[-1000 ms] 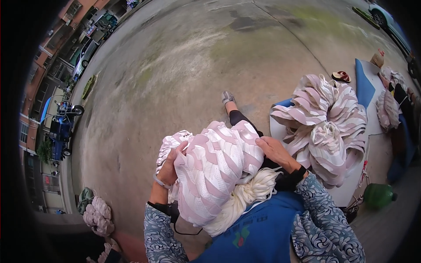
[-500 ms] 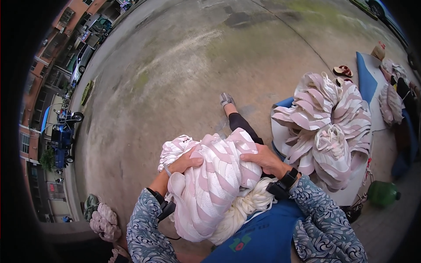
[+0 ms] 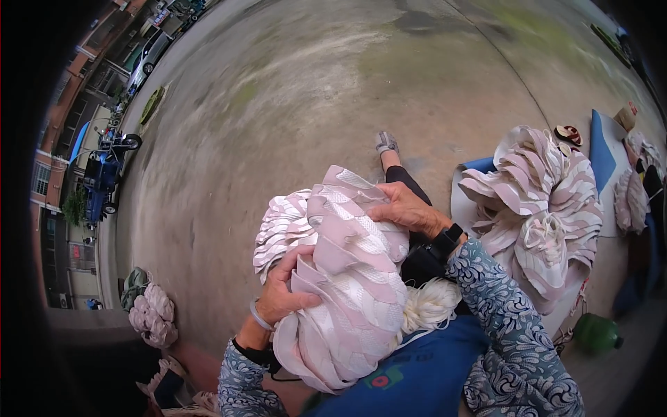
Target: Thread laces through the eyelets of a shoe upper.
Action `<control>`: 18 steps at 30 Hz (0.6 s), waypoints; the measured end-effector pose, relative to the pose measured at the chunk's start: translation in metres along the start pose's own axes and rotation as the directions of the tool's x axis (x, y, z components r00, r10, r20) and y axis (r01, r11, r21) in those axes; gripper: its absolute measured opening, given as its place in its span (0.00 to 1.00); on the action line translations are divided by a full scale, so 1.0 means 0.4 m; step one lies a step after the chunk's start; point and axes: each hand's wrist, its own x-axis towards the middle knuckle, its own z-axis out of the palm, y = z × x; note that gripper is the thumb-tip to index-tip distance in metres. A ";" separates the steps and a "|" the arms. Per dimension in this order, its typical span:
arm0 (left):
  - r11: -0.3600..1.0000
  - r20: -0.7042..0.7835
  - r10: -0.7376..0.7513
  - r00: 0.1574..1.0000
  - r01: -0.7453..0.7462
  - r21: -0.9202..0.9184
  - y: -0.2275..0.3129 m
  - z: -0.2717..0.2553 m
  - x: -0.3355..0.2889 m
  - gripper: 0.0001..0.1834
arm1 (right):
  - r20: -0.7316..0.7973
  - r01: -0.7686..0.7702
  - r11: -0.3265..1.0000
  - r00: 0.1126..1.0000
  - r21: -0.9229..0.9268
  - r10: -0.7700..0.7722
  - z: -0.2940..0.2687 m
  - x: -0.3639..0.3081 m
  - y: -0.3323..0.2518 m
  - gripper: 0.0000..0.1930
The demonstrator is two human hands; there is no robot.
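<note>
A thick stack of pink-and-white shoe uppers point(image 3: 351, 292) rests over my lap, its overlapping layers fanned out. My left hand point(image 3: 286, 288) grips its left side, thumb on top and fingers tucked behind. On the upper right edge, my right hand point(image 3: 406, 208) is closed, thumb pressed on the layers; some fingertips are hidden. Another bunch of shoe uppers point(image 3: 283, 229) shows beyond my left hand. Below my right wrist lies a hank of cream shoelaces point(image 3: 431, 306) on my blue apron point(image 3: 424, 354).
A large ring-shaped pile of shoe uppers point(image 3: 542, 208) sits on a mat at right. Near it are sandals point(image 3: 568, 135) and a green plastic bottle point(image 3: 599, 333). Another pale pink bundle point(image 3: 153, 316) lies at left. A blue three-wheeler point(image 3: 103, 174) stands farther off.
The stack's top has tilted upward and its layers have spread. My right hand has moved up along it; my left hand has slid lower. The whole view has shifted slightly.
</note>
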 end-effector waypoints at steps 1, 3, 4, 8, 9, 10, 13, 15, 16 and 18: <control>0.997 0.030 0.024 0.999 -0.026 0.071 0.004 0.002 0.003 0.48 | -0.001 0.016 1.000 1.000 0.015 -0.016 0.005 0.007 0.010 0.20; 0.993 0.083 0.025 0.996 -0.034 0.116 0.001 -0.002 0.000 0.46 | -0.001 0.026 0.999 1.000 0.028 -0.026 0.004 0.025 0.052 0.20; 0.993 0.085 0.022 0.996 -0.032 0.113 0.002 0.006 0.003 0.46 | -0.079 -0.034 0.998 0.996 0.051 0.038 0.000 0.039 0.084 0.19; 0.971 0.078 0.029 0.997 -0.047 0.236 -0.009 0.039 0.026 0.42 | -0.117 0.041 0.994 0.993 0.100 -0.030 0.034 0.014 0.096 0.18; 0.983 0.009 0.010 1.000 -0.012 0.183 -0.011 0.032 0.042 0.40 | -0.113 0.003 0.988 0.994 0.153 0.015 0.021 0.001 0.085 0.18; 0.991 -0.061 -0.013 0.998 0.021 0.129 -0.013 0.031 0.052 0.38 | -0.116 0.000 0.987 0.993 0.158 0.018 0.011 -0.008 0.095 0.18; 0.994 -0.170 0.074 0.983 -0.058 0.097 -0.019 0.039 0.030 0.36 | -0.171 0.011 0.890 0.982 0.456 0.075 -0.004 -0.023 0.124 0.20; 0.997 -0.311 0.069 0.948 -0.058 0.044 -0.028 0.043 0.033 0.37 | -0.146 0.018 0.892 0.988 0.452 0.053 -0.010 -0.014 0.110 0.19; 0.998 -0.316 0.060 0.947 -0.047 0.046 -0.028 0.043 0.030 0.37 | -0.115 0.027 0.898 0.993 0.440 0.027 -0.010 -0.008 0.101 0.19; 0.999 -0.319 0.041 0.947 -0.046 -0.010 -0.022 0.044 0.032 0.36 | -0.118 0.040 0.892 0.993 0.450 0.015 -0.013 0.001 0.114 0.18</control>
